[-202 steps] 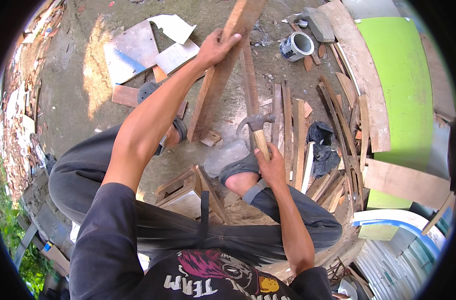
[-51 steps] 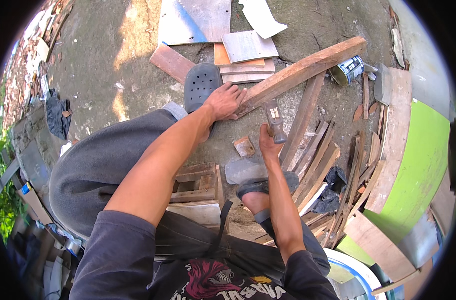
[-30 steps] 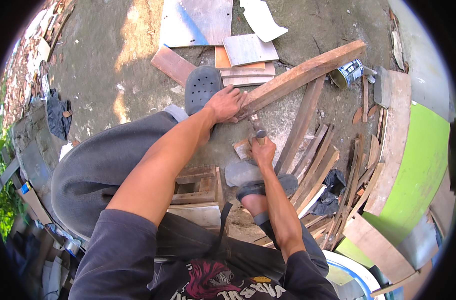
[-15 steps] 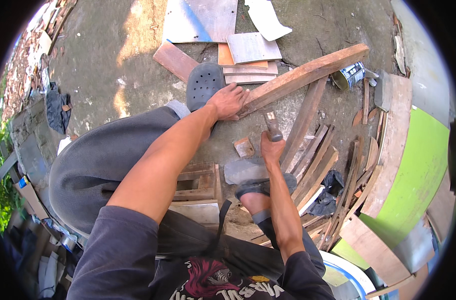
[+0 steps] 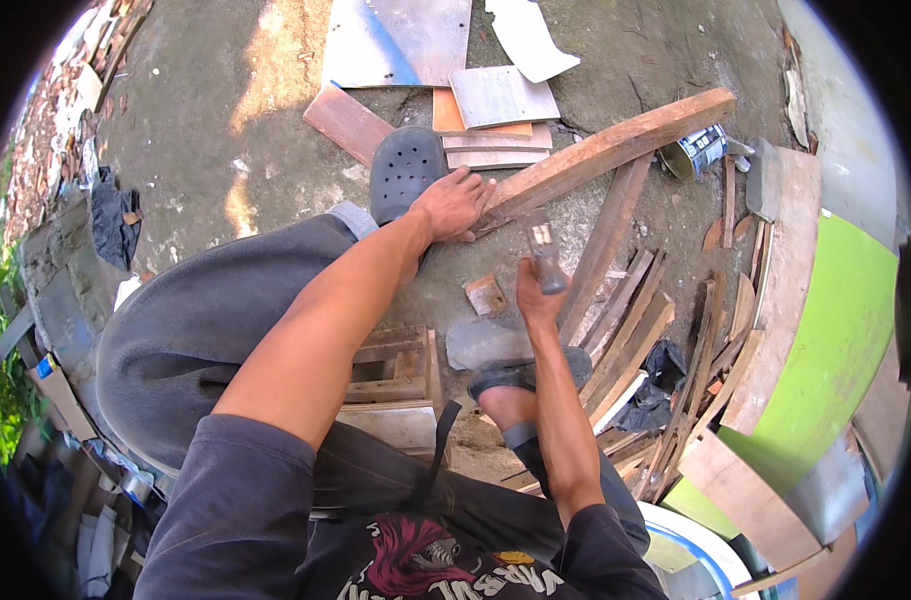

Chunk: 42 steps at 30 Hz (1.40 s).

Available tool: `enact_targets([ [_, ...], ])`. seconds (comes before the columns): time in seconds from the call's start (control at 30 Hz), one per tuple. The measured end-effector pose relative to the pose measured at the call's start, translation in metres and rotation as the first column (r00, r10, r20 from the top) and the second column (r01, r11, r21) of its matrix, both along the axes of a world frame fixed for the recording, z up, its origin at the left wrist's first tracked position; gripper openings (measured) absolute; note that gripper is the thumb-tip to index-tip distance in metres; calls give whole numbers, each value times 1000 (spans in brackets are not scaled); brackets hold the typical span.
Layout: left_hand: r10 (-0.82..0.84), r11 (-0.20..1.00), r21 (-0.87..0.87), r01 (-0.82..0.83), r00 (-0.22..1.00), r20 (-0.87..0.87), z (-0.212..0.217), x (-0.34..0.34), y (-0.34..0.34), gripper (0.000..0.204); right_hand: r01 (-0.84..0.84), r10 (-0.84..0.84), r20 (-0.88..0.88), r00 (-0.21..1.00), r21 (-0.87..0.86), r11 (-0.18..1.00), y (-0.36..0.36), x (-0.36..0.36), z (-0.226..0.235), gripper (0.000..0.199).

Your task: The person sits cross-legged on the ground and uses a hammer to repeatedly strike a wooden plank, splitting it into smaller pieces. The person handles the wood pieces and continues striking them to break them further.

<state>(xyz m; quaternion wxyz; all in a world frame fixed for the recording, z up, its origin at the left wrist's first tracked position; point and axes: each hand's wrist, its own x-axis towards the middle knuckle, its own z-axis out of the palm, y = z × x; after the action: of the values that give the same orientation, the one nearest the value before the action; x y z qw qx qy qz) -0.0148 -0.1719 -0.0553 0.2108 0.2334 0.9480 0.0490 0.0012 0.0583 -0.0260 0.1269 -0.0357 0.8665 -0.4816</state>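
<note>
My left hand [image 5: 454,205] presses on the near end of a long wooden beam [image 5: 615,148], its fingers wrapped over that end beside my dark clog [image 5: 406,172]. The beam slants up to the far right, where it lies across a second timber [image 5: 605,250]. My right hand [image 5: 539,292] is closed round a hammer [image 5: 543,250] with a metal head, somewhat smeared by motion. The hammer is held just below the beam, apart from my left hand. On the ground near my right hand sits a small wood block [image 5: 485,296].
Flat boards [image 5: 395,45] and a small pale panel [image 5: 505,97] lie ahead. A tin can [image 5: 695,152] rests on its side by the beam's far end. Several wood strips [image 5: 630,345] and a green board [image 5: 825,320] fill the right. A wooden crate [image 5: 395,372] stands between my legs.
The hammer has tilted and shifted slightly in my right hand, its head now nearer the beam. My left hand and the beam keep their place.
</note>
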Motion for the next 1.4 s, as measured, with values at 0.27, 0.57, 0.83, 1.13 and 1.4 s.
enact_targets([
  [0.27,-21,1000,15,22,999,-25,-1,-14,6,101,45,-81,158,984,220,974,21,25,-64,21],
  [0.57,-20,999,-25,21,1000,15,6,-7,2,103,156,-148,93,984,-76,985,-3,6,-24,21],
  [0.83,-15,999,-33,17,999,52,5,-12,-1,104,86,-115,154,981,187,979,28,27,-44,19],
  [1.13,-18,1000,14,19,999,-29,0,-10,6,103,-3,-60,229,972,266,964,-1,17,-52,23],
  [1.4,6,1000,-16,-6,1000,-9,-1,3,-2,106,212,-209,91,974,-15,977,-14,3,-1,23],
])
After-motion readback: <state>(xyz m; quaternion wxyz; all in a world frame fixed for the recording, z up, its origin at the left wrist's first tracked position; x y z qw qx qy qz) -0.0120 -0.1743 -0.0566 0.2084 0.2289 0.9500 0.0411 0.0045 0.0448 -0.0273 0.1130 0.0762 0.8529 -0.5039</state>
